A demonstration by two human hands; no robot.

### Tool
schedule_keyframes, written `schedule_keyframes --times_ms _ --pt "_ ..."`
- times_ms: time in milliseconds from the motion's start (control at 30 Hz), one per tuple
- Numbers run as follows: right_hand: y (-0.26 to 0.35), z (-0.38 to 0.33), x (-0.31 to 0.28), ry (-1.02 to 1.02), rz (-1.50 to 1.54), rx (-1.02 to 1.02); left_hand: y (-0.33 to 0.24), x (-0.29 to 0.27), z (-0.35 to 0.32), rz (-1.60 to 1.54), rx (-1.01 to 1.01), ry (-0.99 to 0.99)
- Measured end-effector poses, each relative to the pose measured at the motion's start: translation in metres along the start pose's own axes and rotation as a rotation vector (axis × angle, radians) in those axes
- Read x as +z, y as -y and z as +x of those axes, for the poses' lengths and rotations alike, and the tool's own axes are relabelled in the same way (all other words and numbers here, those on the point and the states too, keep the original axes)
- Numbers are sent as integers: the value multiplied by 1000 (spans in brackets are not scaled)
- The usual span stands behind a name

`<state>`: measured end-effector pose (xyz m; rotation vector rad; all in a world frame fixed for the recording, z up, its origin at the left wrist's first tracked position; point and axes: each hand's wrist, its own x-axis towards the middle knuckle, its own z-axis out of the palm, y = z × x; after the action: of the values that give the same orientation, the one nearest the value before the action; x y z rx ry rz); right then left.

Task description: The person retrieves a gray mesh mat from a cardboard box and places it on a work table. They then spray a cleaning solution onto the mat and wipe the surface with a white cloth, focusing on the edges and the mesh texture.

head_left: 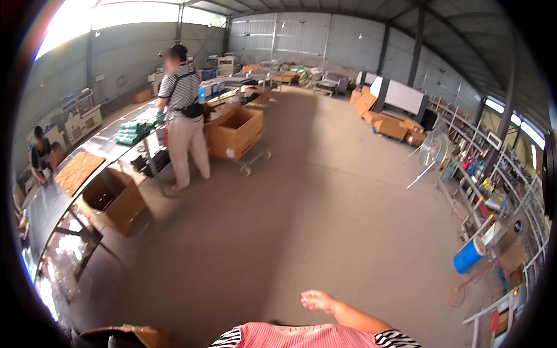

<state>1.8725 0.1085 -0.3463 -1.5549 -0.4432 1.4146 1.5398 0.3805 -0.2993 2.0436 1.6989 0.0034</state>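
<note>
My right hand (318, 301) is held out in front of my body, low in the picture, with the forearm bent inward from the right. Its fingers point left, loosely stretched and a little apart, and nothing shows in them. Only the bare concrete floor (348, 249) lies beneath it, and it touches no object. My left hand is out of the picture. Close to my left, at the lower edge, the rim of an open cardboard box (152, 334) shows in part.
Along the left runs a long table (43, 211) with green bundles (136, 129). A person (187, 116) stands there beside a cardboard box on a wheeled cart (246, 164); another person (40, 156) is behind the table. To the right are a fan (432, 151), shelving (470, 180) and a blue drum (469, 255).
</note>
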Motion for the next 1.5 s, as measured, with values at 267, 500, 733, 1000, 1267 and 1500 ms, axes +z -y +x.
schedule_keyframes --times_ms 267,500,733,1000,1267,1500 --pt "-36 29 -211 -625 241 330 -100 3 104 24 -148 -74" --pt "18 200 -280 -403 2 312 -17 17 55 -11 -681 -202" --pt "174 391 -179 273 -467 323 -41 55 -149 -35 -1321 -53" --pt "367 527 -33 241 -583 -132 -82 52 -157 -14 -1268 -42" --pt "292 516 107 566 -922 345 -60 53 -175 41 -1193 -76" --pt "285 490 283 957 -1115 314 -17 72 -180 212 -1483 -183"
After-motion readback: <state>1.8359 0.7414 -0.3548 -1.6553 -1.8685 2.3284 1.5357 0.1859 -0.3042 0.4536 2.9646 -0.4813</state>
